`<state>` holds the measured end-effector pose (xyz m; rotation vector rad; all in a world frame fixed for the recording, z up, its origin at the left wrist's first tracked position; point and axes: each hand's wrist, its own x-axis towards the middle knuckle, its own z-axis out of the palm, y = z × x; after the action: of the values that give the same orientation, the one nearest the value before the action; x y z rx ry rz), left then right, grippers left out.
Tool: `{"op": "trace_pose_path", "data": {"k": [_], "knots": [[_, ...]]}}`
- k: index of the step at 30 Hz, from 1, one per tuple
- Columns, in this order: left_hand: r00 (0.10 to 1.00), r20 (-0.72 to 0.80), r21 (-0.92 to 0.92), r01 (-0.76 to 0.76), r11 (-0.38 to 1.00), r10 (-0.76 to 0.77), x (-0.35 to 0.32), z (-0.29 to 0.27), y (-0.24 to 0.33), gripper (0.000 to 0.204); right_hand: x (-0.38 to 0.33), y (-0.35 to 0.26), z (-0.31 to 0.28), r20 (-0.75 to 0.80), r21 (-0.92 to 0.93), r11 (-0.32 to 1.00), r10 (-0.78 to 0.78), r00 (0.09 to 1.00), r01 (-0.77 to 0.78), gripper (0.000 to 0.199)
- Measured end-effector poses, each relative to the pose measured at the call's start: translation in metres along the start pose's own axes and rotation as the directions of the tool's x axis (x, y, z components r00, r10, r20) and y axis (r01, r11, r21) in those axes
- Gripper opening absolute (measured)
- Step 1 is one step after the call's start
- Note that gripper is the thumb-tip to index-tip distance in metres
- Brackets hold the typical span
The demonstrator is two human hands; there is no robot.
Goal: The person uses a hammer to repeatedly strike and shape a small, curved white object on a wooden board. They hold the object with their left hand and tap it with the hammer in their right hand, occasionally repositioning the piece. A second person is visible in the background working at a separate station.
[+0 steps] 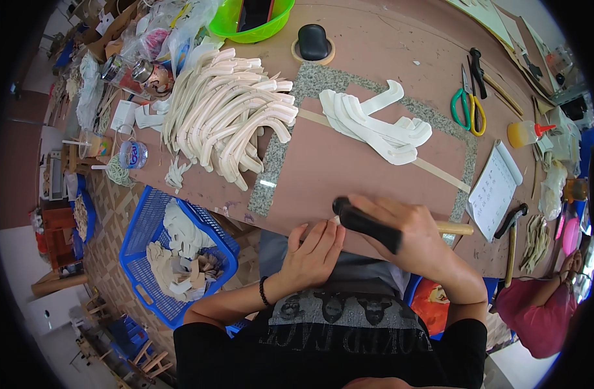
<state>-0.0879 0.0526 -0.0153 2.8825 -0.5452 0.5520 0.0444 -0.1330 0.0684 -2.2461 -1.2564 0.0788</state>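
Observation:
My right hand (410, 236) is closed around a hammer (368, 223) with a black head and a wooden handle, gripping it close to the head. Just left of it, at the table's near edge, my left hand (313, 253) has its fingers stretched forward; a small pale piece (336, 220) shows at its fingertips, mostly hidden by hand and hammer. Beyond both hands lies a loose group of curved white strips (368, 126) on a brown board (310, 181). A large heap of similar cream strips (225, 117) with pinkish edges is piled to the left.
Far right lie scissors (469, 104), a second hammer (476, 74), a glue bottle (527, 133), a notepad (496, 188) and another hammer (512, 240). A green bowl (254, 29) and black object (312, 42) stand at the back. A blue basket (138, 256) sits lower left; another person (537, 311) is at right.

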Motion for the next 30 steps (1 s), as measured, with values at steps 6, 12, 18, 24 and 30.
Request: {"op": "trace_pose_path", "data": {"k": [6, 12, 18, 24, 30], "knots": [[0.999, 0.009, -0.024, 0.039, 0.999, -0.039, -0.003, -0.001, 0.002, 0.036, 0.008, -0.001, 0.002, -0.007, -0.001, 1.0, 0.006, 1.0, -0.006, 0.055], [0.999, -0.004, -0.13, 0.052, 0.99, -0.053, -0.001, -0.002, -0.002, 0.041, -0.003, 0.004, 0.008, 0.083, 0.049, 0.993, 0.104, 0.991, -0.108, 0.047], [0.988, 0.124, -0.436, 0.141, 0.889, -0.096, 0.03, -0.02, -0.014, 0.042, -0.042, 0.021, -0.023, -0.05, 0.112, 0.86, 0.504, 0.862, -0.497, 0.033], [0.984, 0.159, -0.535, 0.02, 0.844, 0.078, 0.085, 0.012, -0.006, 0.031, -0.074, 0.027, -0.018, -0.164, 0.21, 0.745, 0.665, 0.728, -0.633, 0.034], [0.961, 0.216, -0.696, 0.03, 0.718, 0.169, 0.084, 0.012, -0.033, 0.018, -0.069, 0.03, -0.019, -0.127, 0.297, 0.692, 0.712, 0.691, -0.658, 0.038]]}}
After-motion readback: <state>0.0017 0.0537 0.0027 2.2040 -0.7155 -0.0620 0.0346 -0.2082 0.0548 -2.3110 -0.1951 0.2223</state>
